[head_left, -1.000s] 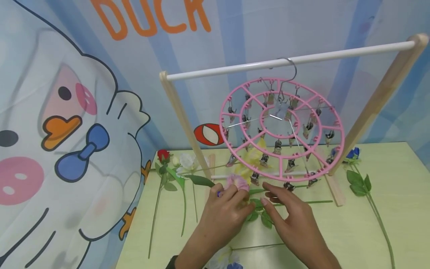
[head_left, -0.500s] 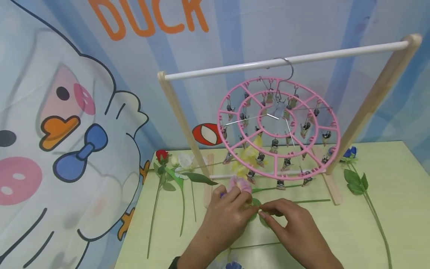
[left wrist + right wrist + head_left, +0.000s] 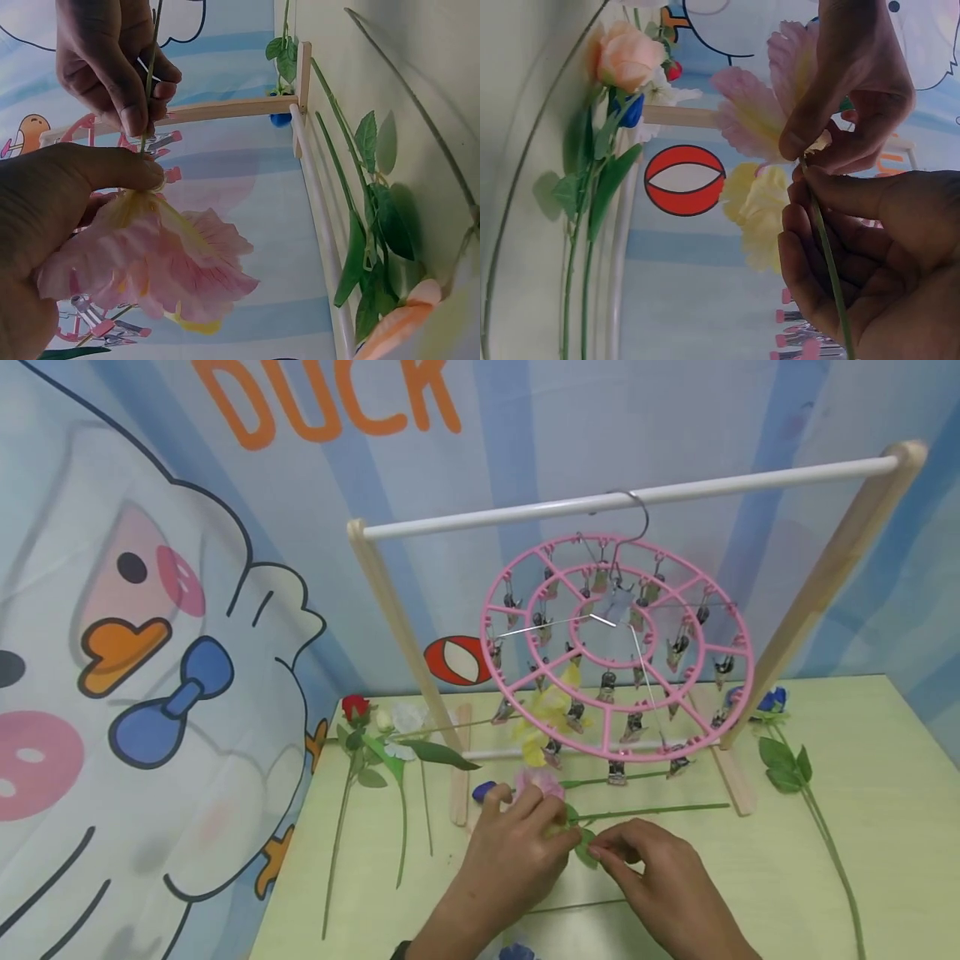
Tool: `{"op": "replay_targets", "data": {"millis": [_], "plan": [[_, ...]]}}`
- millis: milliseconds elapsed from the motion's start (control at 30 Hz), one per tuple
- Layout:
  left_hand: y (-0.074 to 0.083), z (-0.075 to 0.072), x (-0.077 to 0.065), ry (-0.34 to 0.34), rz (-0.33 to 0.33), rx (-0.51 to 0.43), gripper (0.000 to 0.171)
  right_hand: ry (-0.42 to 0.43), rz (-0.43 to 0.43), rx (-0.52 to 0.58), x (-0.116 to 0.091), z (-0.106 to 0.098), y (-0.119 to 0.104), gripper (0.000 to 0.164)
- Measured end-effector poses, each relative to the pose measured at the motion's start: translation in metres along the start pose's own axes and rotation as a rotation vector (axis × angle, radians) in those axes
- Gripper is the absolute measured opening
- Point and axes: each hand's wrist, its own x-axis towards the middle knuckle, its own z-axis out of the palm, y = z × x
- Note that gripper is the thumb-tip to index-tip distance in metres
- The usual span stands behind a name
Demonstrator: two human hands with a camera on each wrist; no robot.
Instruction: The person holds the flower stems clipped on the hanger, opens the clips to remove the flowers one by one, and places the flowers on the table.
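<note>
My left hand (image 3: 517, 852) pinches the base of a pink artificial flower (image 3: 165, 262) with ruffled petals, its bloom pointing away from the right hand. Thumb and finger of my right hand (image 3: 885, 247) grip the thin green stem (image 3: 829, 270) just below the bloom. The two hands' fingertips nearly meet there. Behind them hangs a pink round clip hanger (image 3: 606, 753) with many small metal clips. A yellow flower (image 3: 761, 206) hangs from it, behind the pink one. In the head view the left hand hides part of the pink bloom.
A white rail (image 3: 525, 512) on wooden posts (image 3: 832, 577) carries the hanger. On the table lie a peach rose (image 3: 630, 56), a blue bud (image 3: 487, 791), a red rose (image 3: 355, 707) at left and a blue rose (image 3: 772, 699) with a long stem at right.
My right hand has come down and left from beside the left hand, and its spread fingers have closed to pinch the stem. The left hand has lowered slightly, still holding the pink flower.
</note>
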Motion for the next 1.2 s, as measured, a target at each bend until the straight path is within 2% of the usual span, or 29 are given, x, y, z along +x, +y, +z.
{"op": "replay_targets", "data": {"millis": [133, 333, 467, 667, 933, 1067, 1200], "plan": [[0.001, 0.002, -0.004, -0.006, -0.016, -0.05, 0.005, 0.005, 0.012, -0.004, -0.002, 0.003, 0.008, 0.006], [0.001, 0.006, -0.008, 0.014, -0.021, -0.092, 0.021, 0.036, 0.01, -0.039, -0.006, 0.006, 0.023, 0.005], [0.001, 0.007, -0.011, 0.039, -0.017, -0.093, 0.025, 0.068, -0.015, -0.048, -0.008, 0.008, 0.031, 0.002], [0.001, 0.005, -0.016, 0.018, -0.075, -0.148, 0.029, 0.137, -0.062, -0.058, -0.012, 0.007, 0.043, 0.001], [-0.003, 0.002, -0.021, -0.004, -0.123, -0.161, 0.034, 0.137, 0.015, -0.123, -0.014, -0.005, 0.064, 0.009], [-0.005, 0.001, -0.023, 0.013, -0.136, -0.181, 0.037, 0.175, 0.021, -0.167, -0.019, -0.015, 0.082, 0.011], [-0.006, 0.001, -0.025, 0.022, -0.145, -0.18, 0.038, 0.179, 0.078, -0.193, -0.021, -0.028, 0.1, 0.012]]}}
